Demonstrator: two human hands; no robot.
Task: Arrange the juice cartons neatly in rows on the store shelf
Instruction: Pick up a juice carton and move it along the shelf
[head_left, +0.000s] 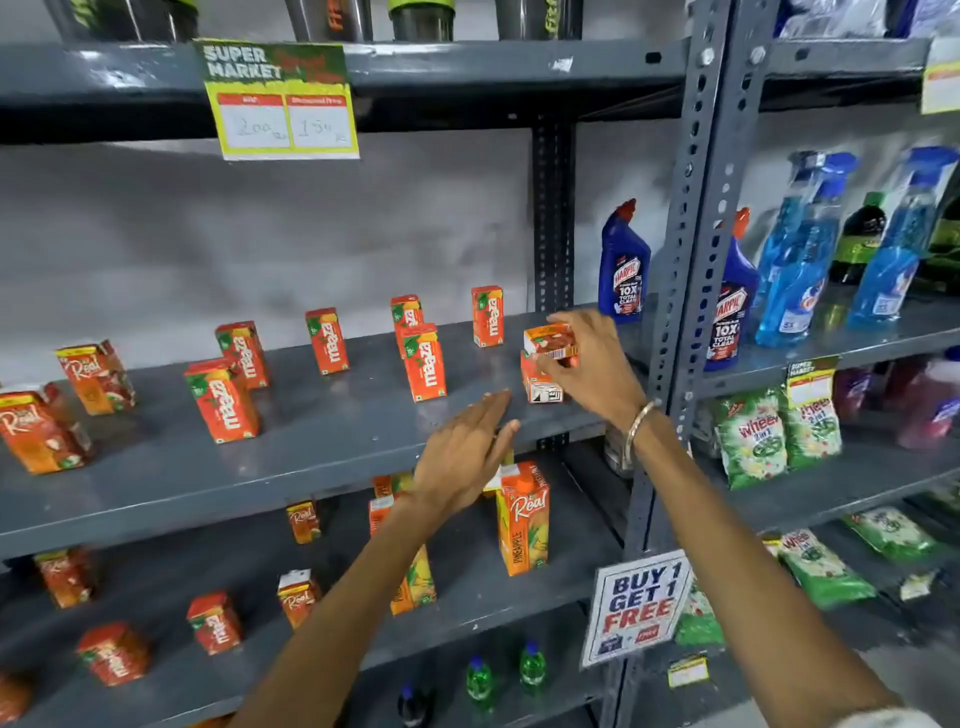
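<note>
Grey steel shelf (291, 457) w/ orange juice cartons scattered across it, and the right hand (592, 364) is up at the shelf's right end, fingers curled round a small carton (550, 340) tipped on its side, barcode face toward the camera. That carton sits on top of or just against a second small carton (540, 387) below it; can't tell if they touch, thumb covers the join. Bangle (640, 431) on the right wrist. Left hand (465, 454) is flat and wide open, fingers straight and together, palm down, hovering at the shelf's front edge, holding nothing; can't say if it touches the metal. Rest of the middle shelf: Maaza cartons (423, 364) standing upright, well apart, loosely front and back, not lined up; two Real cartons (98, 376) at the far left lean a bit, the nearest cut by the frame edge. Lower shelf has more cartons, a tall Real pineapple carton (522, 519) just beside the left forearm, others partly hidden behind that arm, labels blurred. Price tag (283, 101) hangs from the top shelf, handwriting hard to read. Toilet cleaner bottles (623, 265) stand right of the upright post, one half hidden by it.
</note>
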